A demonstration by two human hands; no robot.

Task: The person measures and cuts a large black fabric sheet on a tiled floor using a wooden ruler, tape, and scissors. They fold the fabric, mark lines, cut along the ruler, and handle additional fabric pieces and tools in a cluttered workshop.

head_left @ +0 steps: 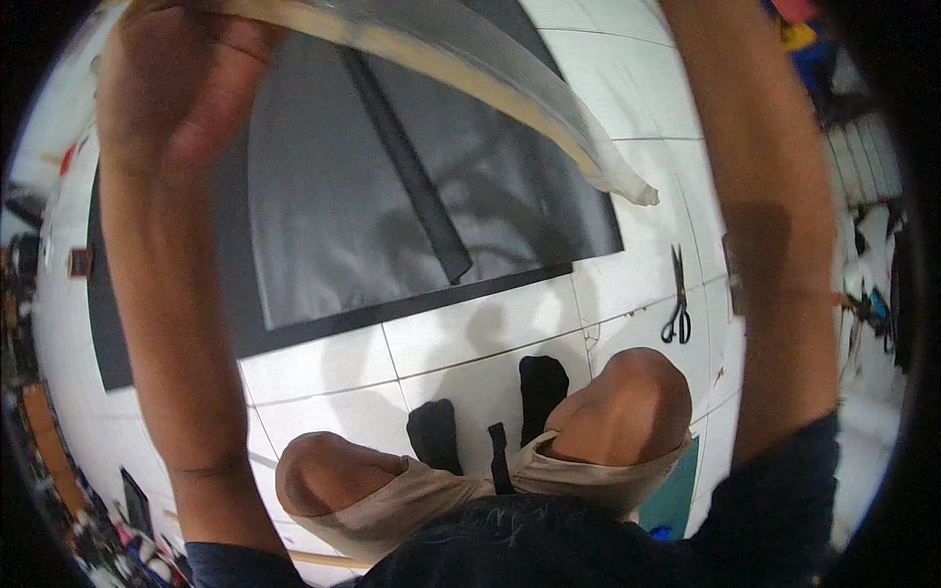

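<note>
High at the left, my left hand (pixel 186 88) grips a long translucent strip with a tan, yellowish edge (pixel 461 73); its fingers are partly cut off by the frame. From that hand the strip sags across to the right, ending in a crumpled tip. A raised right forearm (pixel 774 225) runs up the right side, its hand beyond the upper edge. Below the strip, a large glossy dark grey sheet (pixel 333 216) lies on a matt black sheet (pixel 167 294). A narrow black strip (pixel 407 167) rests slantwise over the grey sheet.
Black-handled scissors (pixel 678 299) lie on the white tiled floor (pixel 323 377), right of the sheets. A small dark block (pixel 80 262) sits near the left edge. My socked feet (pixel 541 397) and bent knees are close in front. Mixed items crowd both sides.
</note>
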